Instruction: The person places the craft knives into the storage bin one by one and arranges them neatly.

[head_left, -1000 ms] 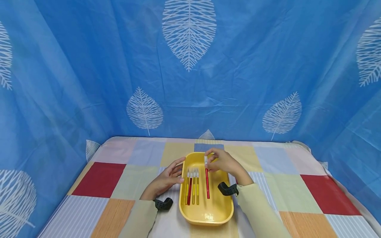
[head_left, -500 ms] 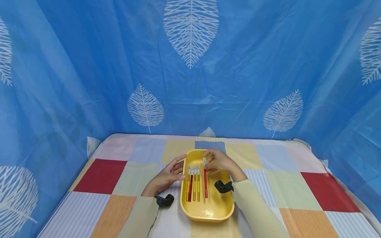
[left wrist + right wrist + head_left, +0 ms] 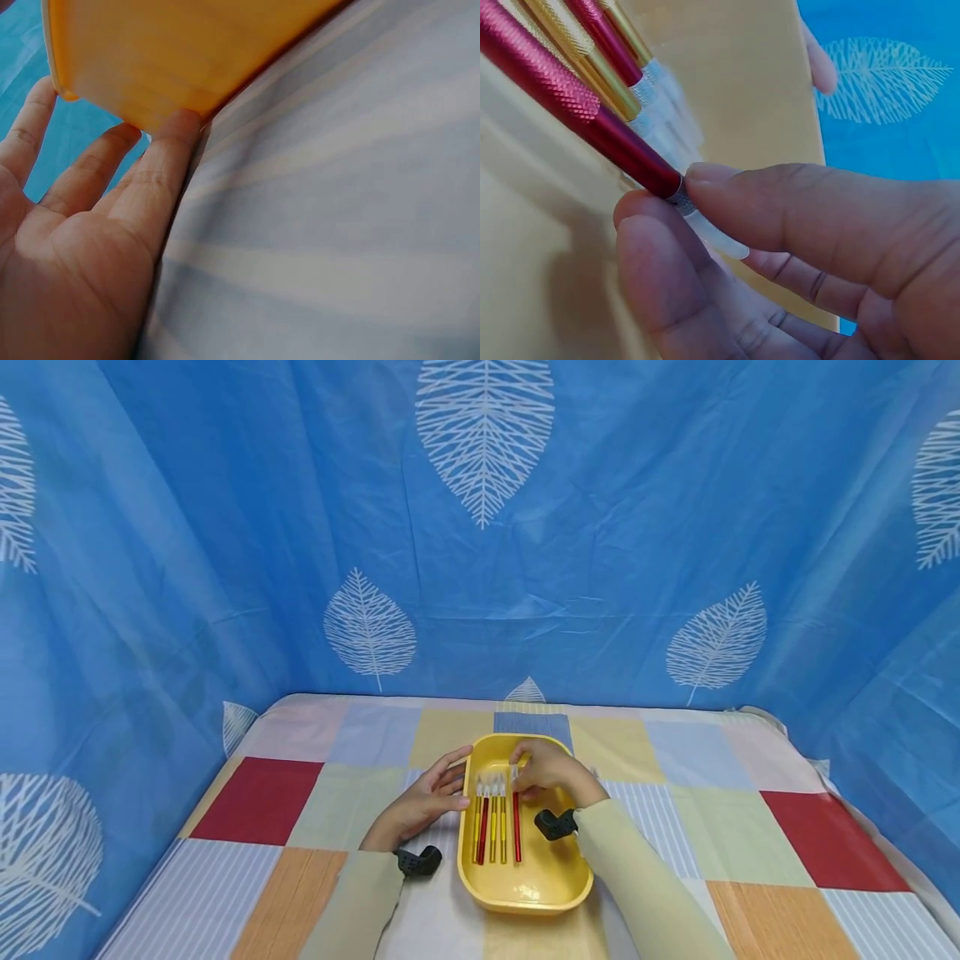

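A yellow tray (image 3: 528, 893) stands before me on the patchwork cloth. My right hand (image 3: 555, 770) reaches inside it and pinches a red craft knife (image 3: 517, 831) between thumb and fingertips, close to its translucent cap (image 3: 721, 236). The knurled red handle points toward me. Just left of it lie several other craft knives (image 3: 492, 831) side by side, gold ones and a red one, also with translucent caps. My left hand (image 3: 427, 800) rests its extended fingers against the tray's left outer wall (image 3: 180, 60).
The patchwork cloth (image 3: 378, 802) covers the table around the tray. Blue curtains (image 3: 600, 552) with white leaf prints hang behind and at both sides. A black wrist camera (image 3: 555, 824) on my right arm hangs over the tray's right part.
My right hand has moved the red craft knife left and lower, from apart to beside the row of others. My left hand stays at the tray's side.
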